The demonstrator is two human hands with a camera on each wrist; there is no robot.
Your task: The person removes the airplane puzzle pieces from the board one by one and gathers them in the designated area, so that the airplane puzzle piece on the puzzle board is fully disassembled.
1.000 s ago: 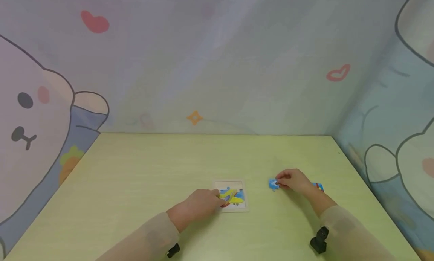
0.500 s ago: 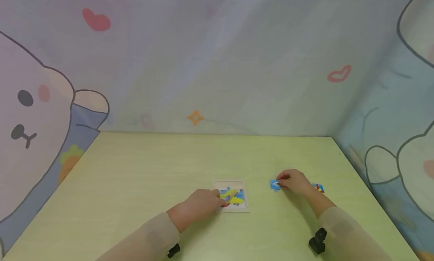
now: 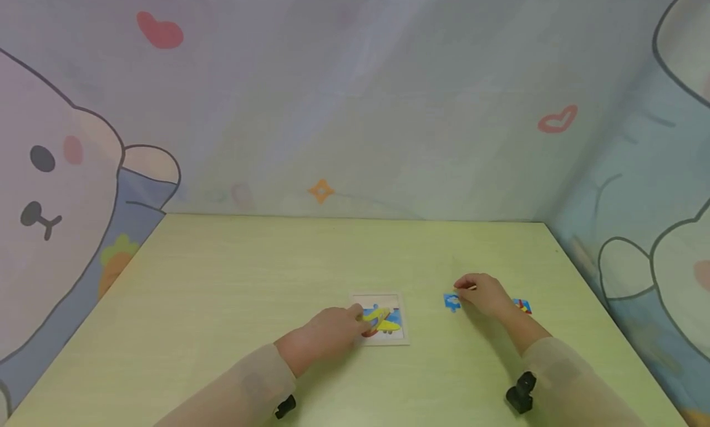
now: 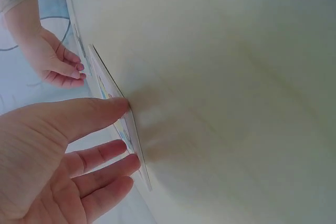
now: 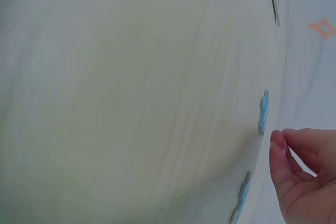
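Note:
In the head view a square wooden picture puzzle with a yellow airplane lies near the table's middle. My left hand is at its left side, and the thumb and fingertips meet the frame's rim in the left wrist view, spread apart along it. Right of it, a blue puzzle piece lies on the table, its right part under my right hand. The right hand's fingers are loosely curled, tips close to the piece, and nothing shows between them. The right wrist view shows the piece flat beside the fingertips.
Another puzzle piece, blue, red and yellow, lies beyond the right wrist, partly covered by it. Pale yellow tabletop surrounds everything. A printed cloth backdrop stands along the back and sides.
The left index finger has lifted and spread a little from the thumb at the puzzle. The right fingertips have risen slightly, leaving more of the blue piece in sight.

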